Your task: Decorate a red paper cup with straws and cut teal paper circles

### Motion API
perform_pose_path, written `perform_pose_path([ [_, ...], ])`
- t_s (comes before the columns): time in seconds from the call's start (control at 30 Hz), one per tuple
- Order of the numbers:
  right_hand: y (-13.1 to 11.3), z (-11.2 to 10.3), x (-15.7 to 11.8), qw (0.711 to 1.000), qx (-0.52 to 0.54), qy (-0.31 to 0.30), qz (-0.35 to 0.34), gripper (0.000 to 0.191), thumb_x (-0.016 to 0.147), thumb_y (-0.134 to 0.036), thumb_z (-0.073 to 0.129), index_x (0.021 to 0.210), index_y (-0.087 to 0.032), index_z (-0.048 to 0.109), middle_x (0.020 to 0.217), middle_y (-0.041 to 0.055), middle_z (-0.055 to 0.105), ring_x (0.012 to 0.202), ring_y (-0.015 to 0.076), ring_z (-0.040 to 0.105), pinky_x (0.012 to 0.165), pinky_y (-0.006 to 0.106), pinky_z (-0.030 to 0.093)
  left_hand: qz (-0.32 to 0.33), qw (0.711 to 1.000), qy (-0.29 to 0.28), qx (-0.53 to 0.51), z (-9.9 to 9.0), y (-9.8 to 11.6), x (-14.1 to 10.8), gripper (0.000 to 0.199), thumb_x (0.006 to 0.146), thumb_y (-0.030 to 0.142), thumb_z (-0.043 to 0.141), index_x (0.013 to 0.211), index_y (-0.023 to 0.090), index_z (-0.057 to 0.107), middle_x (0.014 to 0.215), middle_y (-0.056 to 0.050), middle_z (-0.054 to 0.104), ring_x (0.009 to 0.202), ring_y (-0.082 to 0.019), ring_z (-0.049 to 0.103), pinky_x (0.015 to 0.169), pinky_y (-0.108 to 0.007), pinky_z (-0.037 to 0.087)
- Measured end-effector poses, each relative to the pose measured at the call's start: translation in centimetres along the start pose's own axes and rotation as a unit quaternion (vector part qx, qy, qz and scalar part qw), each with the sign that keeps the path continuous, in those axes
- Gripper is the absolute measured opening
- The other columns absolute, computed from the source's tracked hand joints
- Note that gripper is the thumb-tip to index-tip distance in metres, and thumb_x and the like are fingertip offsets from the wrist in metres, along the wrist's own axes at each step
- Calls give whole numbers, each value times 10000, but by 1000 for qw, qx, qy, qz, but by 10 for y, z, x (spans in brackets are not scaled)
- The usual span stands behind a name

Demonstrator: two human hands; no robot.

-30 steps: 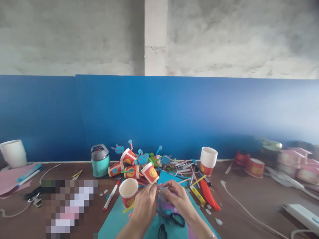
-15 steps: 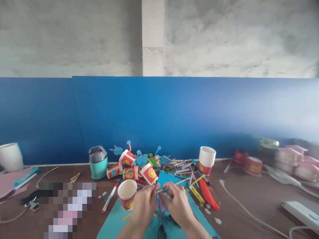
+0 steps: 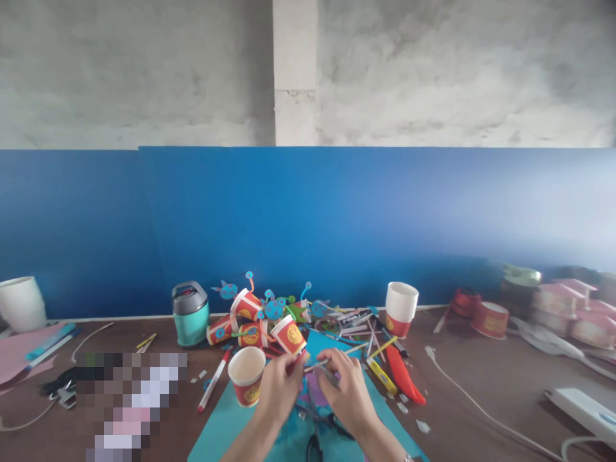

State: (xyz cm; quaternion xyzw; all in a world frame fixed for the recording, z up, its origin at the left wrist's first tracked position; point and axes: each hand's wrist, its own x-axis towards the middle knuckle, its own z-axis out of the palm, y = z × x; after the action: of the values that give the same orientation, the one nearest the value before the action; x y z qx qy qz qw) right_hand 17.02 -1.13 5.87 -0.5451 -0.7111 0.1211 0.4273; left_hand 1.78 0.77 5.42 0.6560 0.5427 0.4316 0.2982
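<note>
My left hand (image 3: pixel 282 385) is closed in a pinch on a small pink piece (image 3: pixel 303 357), most of it hidden by the fingers. Opposite it, my right hand (image 3: pixel 342 382) pinches a thin pale strip (image 3: pixel 314 367) that reaches toward the left fingertips. Whether the strip touches the pink piece, I cannot tell. Under the hands, dark-handled scissors (image 3: pixel 314 446) lie on a teal sheet (image 3: pixel 226 436) with purple paper (image 3: pixel 317 390) and blue scraps. A red-and-white paper cup (image 3: pixel 247 375) stands upright just left of my left hand.
Decorated paper cups (image 3: pixel 250 333) are heaped behind the hands, beside a teal flask (image 3: pixel 190 321). Stacked cups (image 3: pixel 401 308), a yellow cutter (image 3: pixel 382 376) and a red-orange piece (image 3: pixel 405 378) sit to the right. A marker (image 3: pixel 213 382) lies left; a white cable (image 3: pixel 476 398) crosses the right side.
My hands have shifted only slightly, and my right hand's fingers have turned a little. More of the scissors and purple paper shows between the hands.
</note>
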Motion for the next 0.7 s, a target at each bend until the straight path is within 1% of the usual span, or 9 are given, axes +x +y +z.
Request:
perform_pose_path([
  [0.1,2,0,1,1000,-1,-11,3,140,817,-274,558,901,-227,660,710,16,678,744,228,632,780,354,391,-19,999,-17,-45,-1,1,1,529,807,665,461,556,201,480,464,35,430,462,-125,428,477,-236,276],
  [0.23,3,1,2,1000,-6,-20,3,136,829,-267,551,912,-224,650,700,13,674,765,231,636,803,367,384,-52,992,-40,-108,-1,2,1,541,728,718,515,571,200,513,444,40,442,423,-123,424,443,-238,279],
  [0.4,5,3,2,1000,-10,-22,5,162,848,-287,546,936,-218,662,706,14,682,761,235,639,802,376,386,-91,973,-86,-194,1,1,2,553,669,733,584,605,184,557,439,58,444,400,-98,400,426,-228,297],
  [0.5,7,4,2,1000,-4,-25,4,197,861,-304,546,994,-221,665,723,22,696,794,249,646,813,387,398,-104,966,-103,-214,3,0,4,560,631,740,614,632,183,560,460,68,449,394,-89,392,405,-221,305],
  [0.57,9,5,1,1000,3,-17,-4,201,861,-304,549,1001,-224,670,779,40,710,825,256,645,804,383,420,-113,963,-110,-220,3,-1,5,561,620,744,621,632,188,542,468,69,457,380,-84,386,380,-217,294],
  [0.7,10,7,2,998,47,22,-45,187,857,-298,550,961,-209,680,951,90,711,916,263,630,811,367,468,-122,960,-122,-221,1,-1,5,554,637,721,638,617,176,543,481,55,495,359,-66,374,354,-209,255],
])
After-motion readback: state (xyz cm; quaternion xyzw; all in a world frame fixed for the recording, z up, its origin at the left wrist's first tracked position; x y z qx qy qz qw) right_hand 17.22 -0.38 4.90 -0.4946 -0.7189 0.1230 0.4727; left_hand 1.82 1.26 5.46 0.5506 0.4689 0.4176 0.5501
